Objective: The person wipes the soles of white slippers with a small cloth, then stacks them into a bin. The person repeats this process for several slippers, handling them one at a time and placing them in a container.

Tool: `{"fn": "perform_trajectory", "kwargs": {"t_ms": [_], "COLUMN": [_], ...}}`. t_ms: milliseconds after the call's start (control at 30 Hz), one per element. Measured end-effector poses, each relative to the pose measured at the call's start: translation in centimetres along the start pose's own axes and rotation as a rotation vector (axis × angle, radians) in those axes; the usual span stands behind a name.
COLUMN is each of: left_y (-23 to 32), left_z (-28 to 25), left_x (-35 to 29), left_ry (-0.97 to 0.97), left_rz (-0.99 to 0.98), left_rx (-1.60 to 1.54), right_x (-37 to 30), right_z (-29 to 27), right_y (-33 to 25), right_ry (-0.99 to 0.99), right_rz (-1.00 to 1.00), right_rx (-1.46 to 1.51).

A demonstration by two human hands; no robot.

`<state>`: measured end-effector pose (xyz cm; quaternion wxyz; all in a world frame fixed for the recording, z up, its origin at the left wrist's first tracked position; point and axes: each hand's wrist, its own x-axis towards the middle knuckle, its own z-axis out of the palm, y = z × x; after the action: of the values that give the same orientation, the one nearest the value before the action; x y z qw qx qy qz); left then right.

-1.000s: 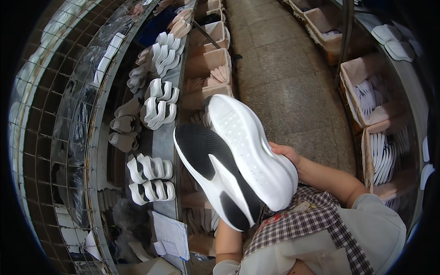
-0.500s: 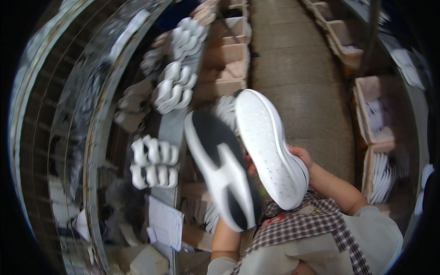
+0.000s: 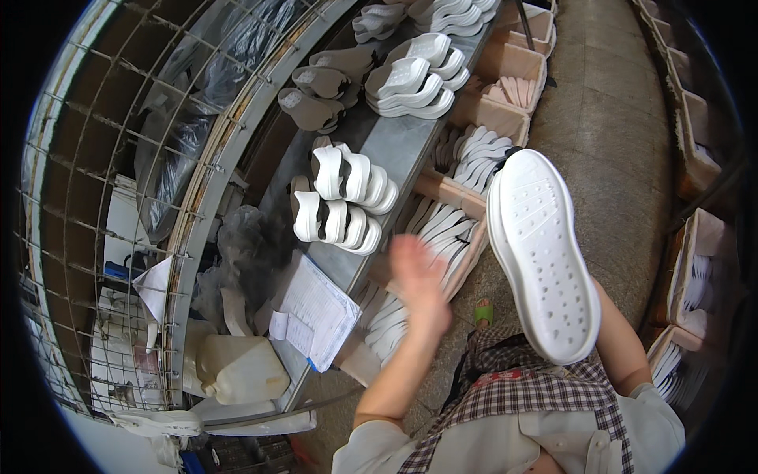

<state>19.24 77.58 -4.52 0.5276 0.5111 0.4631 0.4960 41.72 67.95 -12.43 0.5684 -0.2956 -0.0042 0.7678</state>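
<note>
A white shoe sole stands raised in front of me, its dimpled inner face toward me. A small dark part shows at its far tip. My right forearm runs up behind this sole and my right hand, hidden by it, holds it. My left hand, blurred by motion, is raised between the bench and the sole. Its thumb looks apart from the fingers, and I see nothing in it. Left of that hand, two rows of stacked white soles lie on the metal bench.
More white soles and grey soles lie farther along the bench. A paper pad lies at its near edge, by a plastic jug. Lined bins of soles stand beside the bench; others line the right. Wire mesh rises at left.
The black-and-white sole has left my left hand; where it went I cannot tell. That hand is now up beside the bench. The white sole has shifted right, and the view has turned toward the bench.
</note>
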Motion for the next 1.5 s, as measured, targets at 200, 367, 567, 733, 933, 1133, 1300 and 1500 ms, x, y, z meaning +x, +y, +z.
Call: {"fn": "perform_trajectory", "kwargs": {"t_ms": [200,367,567,733,933,1133,1300,1500], "left_y": [5.4,5.8,7.2,7.0,6.7,6.4,5.9,-4.1], "left_z": [-17.0,-20.8,-20.9,-20.4,-21.0,-21.0,-21.1,-17.7], "left_x": [12.5,19.7,21.8,22.4,22.9,17.4,2.3,-10.4], "left_ry": [0.417,0.042,0.068,-0.064,-0.106,-0.014,-0.095,-0.326], "left_rz": [-0.176,-0.561,-0.613,-0.691,-0.748,-0.379,-0.102,-0.678], "left_rx": [-0.288,-0.292,-0.214,-0.250,-0.270,-0.302,-0.214,-0.197], "right_x": [1.1,2.2,4.7,5.1,2.9,-3.4,-8.6,-10.5], "right_z": [-1.6,-2.4,-2.7,-2.9,-3.4,-7.8,-12.7,-17.3], "right_y": [0.3,1.4,3.1,4.1,5.9,8.9,12.6,16.8], "right_ry": [0.058,0.141,0.195,0.209,0.190,0.211,0.270,0.316], "right_rz": [-0.059,-0.110,-0.153,-0.197,-0.241,-0.182,-0.088,0.018], "right_rx": [0.017,0.039,0.089,0.143,0.137,0.082,0.072,0.100]}}
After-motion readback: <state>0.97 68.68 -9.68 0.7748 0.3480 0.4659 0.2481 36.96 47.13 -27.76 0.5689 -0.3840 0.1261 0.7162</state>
